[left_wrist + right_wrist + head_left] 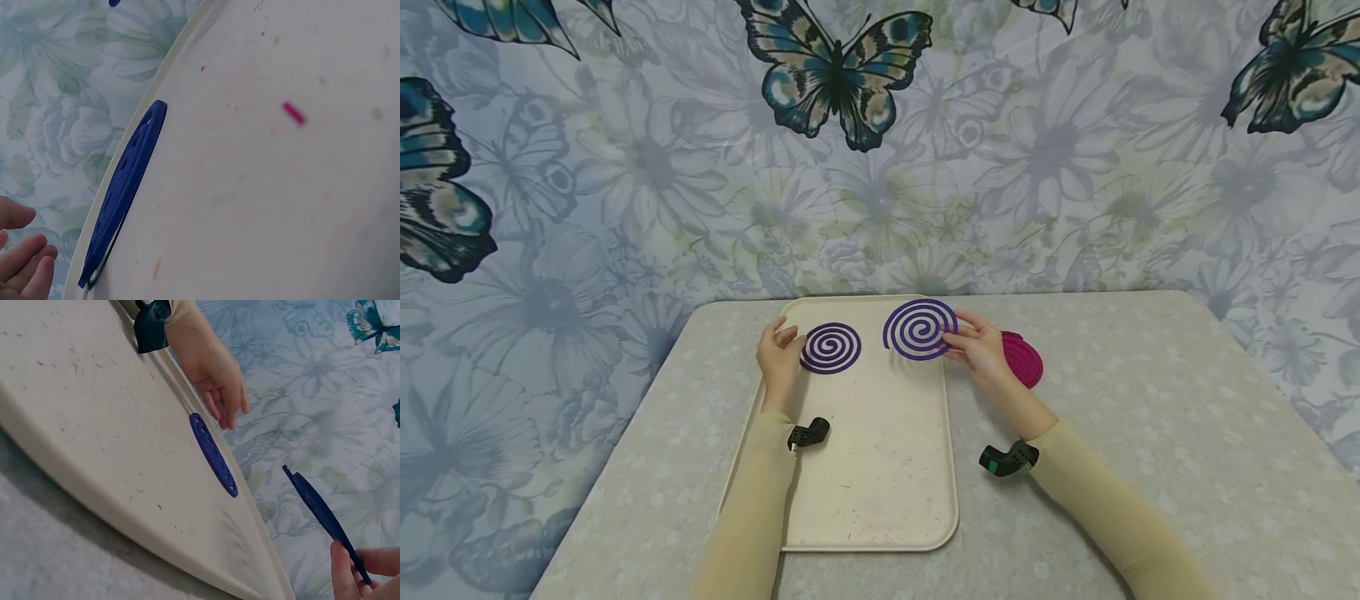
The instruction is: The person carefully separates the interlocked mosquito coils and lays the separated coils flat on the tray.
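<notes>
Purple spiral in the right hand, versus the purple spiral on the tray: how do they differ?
The held spiral is raised, while the tray spiral rests on the tray. The right hand pinches the held spiral; the left hand is beside the tray spiral. In the head view, the held spiral looks larger than the tray spiral, perhaps because it is nearer the camera. Both are purple, round, open coils.

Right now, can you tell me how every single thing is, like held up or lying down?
Held purple spiral: up in the air
Right hand: pinching that spiral's edge
Left hand: relaxed, holding nothing
Other purple spiral: lying on the tray
Tray: flat on the table
Pink disc: beside the tray, partly hidden
</notes>
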A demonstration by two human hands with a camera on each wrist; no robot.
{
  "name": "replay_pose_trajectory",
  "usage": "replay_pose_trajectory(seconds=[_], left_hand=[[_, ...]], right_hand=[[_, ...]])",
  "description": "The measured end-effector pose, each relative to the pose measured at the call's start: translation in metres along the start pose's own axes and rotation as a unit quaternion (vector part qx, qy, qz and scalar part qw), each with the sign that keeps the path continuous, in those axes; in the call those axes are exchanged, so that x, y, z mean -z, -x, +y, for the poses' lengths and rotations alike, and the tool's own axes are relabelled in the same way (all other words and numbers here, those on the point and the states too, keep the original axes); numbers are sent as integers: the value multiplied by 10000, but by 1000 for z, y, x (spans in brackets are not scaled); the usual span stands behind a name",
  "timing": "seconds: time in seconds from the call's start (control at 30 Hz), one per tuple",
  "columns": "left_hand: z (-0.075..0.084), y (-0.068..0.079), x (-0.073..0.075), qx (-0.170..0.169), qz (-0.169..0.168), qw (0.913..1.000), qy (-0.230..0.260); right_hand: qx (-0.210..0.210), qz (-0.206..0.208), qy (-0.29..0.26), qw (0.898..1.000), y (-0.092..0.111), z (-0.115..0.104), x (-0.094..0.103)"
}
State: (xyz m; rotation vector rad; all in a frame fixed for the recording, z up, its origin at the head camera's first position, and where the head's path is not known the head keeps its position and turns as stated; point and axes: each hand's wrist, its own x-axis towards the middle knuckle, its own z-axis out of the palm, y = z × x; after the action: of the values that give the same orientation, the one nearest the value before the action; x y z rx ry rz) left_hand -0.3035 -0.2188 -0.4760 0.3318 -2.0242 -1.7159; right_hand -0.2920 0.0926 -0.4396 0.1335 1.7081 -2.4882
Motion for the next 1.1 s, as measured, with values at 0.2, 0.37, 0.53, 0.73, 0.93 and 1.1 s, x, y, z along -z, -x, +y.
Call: replay_pose_trajectory(seconds=[0.2, 0.37, 0.53, 0.73, 0.93, 1.1], left_hand=[[21, 8, 0, 65, -276, 9995, 143], [32, 17, 0, -63, -350, 9990, 274], [17, 10, -3, -174, -241, 9989, 365], [1, 2, -6, -357, -91, 9993, 66], [8, 5, -3, -305, -133, 9992, 199], [27, 15, 1, -353, -256, 9986, 297]], right_hand=[[249, -18, 236, 9994, -13, 11, -18], [41, 83, 367, 9993, -24, 26, -24], [-82, 106, 490, 9987, -31, 33, -27], [240, 6, 648, 9976, -61, 64, -13], [400, 217, 956, 9944, -188, 170, 53], [668, -151, 672, 9954, -201, 178, 75]])
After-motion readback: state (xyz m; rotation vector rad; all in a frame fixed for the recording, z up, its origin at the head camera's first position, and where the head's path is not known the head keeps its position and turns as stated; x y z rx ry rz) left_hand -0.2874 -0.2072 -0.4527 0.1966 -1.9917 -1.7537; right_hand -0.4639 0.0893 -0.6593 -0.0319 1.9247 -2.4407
